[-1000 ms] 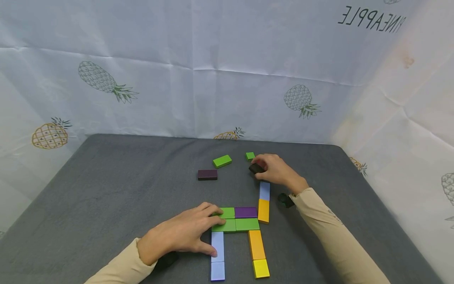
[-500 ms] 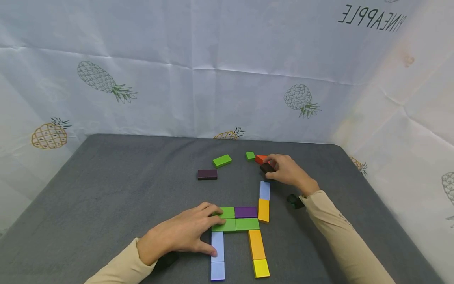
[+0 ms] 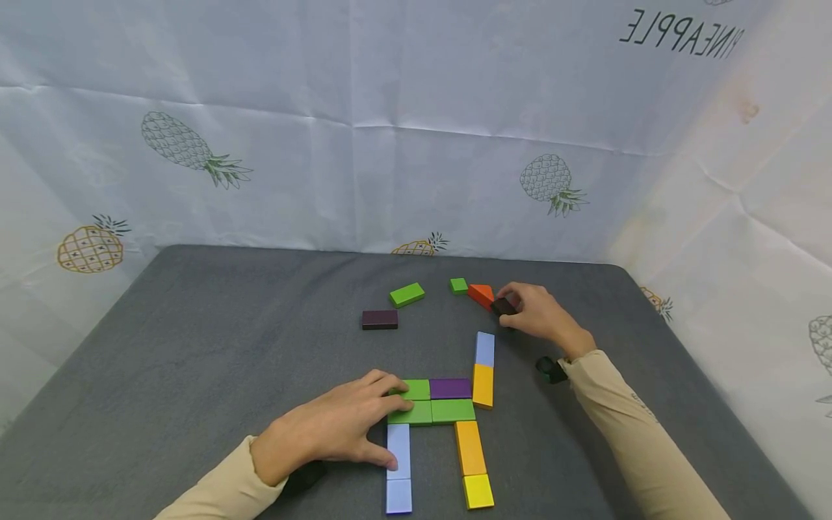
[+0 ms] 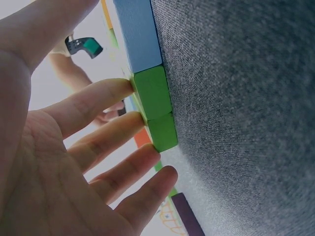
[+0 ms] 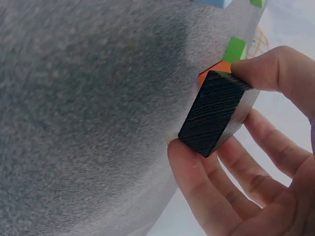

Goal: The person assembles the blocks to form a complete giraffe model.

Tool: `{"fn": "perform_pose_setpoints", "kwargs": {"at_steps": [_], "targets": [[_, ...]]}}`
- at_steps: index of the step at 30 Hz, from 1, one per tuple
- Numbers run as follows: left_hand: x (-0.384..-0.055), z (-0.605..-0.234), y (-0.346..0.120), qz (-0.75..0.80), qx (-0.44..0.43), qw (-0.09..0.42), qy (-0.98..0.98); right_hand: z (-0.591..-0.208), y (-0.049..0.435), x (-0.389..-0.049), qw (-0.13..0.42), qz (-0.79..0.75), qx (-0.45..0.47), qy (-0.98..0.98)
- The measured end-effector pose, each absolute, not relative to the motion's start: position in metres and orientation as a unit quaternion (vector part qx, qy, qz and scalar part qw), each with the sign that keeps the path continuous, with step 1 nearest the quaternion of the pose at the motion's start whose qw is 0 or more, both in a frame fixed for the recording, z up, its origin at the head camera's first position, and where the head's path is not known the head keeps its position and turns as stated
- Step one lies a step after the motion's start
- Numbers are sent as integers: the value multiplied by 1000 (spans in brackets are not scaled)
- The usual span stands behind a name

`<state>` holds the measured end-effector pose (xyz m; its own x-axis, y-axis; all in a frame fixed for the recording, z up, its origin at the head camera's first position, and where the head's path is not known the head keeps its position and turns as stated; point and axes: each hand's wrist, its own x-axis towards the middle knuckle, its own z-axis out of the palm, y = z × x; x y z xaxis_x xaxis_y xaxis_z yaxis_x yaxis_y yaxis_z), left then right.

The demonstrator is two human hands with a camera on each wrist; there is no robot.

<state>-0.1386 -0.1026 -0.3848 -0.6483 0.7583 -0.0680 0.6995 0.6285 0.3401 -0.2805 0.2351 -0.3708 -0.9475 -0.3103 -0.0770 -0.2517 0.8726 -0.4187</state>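
My right hand [image 3: 536,312] pinches a black block [image 5: 216,113] between thumb and fingers, just right of an orange-red triangular block [image 3: 482,295]. With its fingers spread, my left hand [image 3: 341,419] rests its fingertips on two green blocks [image 4: 153,93] and its thumb at a light blue block [image 3: 399,449]. Those blocks belong to a flat layout that also has a purple block [image 3: 451,388], an orange block [image 3: 471,448] and a yellow block [image 3: 479,492]. Above its right corner, a second light blue block [image 3: 484,349] meets another orange block [image 3: 483,386].
A dark purple-brown block [image 3: 380,320], a longer green block [image 3: 407,295] and a small green block [image 3: 458,286] lie loose toward the back of the grey table [image 3: 214,347]. A white pineapple-print cloth [image 3: 416,173] hangs behind it.
My right hand has moved to the right with the black block, bringing the orange-red triangular block into sight. My left hand and the block layout have stayed put.
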Motion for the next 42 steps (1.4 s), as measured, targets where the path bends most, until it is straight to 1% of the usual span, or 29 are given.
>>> {"fn": "perform_pose_setpoints", "kwargs": {"at_steps": [5,17,25,29,42], "targets": [[-138,-385,-103,142,407,101,897,-374,239,-284,77,-199,-129,968],[-138,-385,-103,146,408,100,896,-378,229,-288,91,-202,-103,970],[-138,-386,-103,146,411,95,895,-373,222,-284,139,-251,-102,952],[-138,-386,-103,145,409,98,895,-374,219,-285,153,-248,-89,953],[-139,-385,-103,146,402,111,897,-380,215,-285,159,-265,-82,948]]}}
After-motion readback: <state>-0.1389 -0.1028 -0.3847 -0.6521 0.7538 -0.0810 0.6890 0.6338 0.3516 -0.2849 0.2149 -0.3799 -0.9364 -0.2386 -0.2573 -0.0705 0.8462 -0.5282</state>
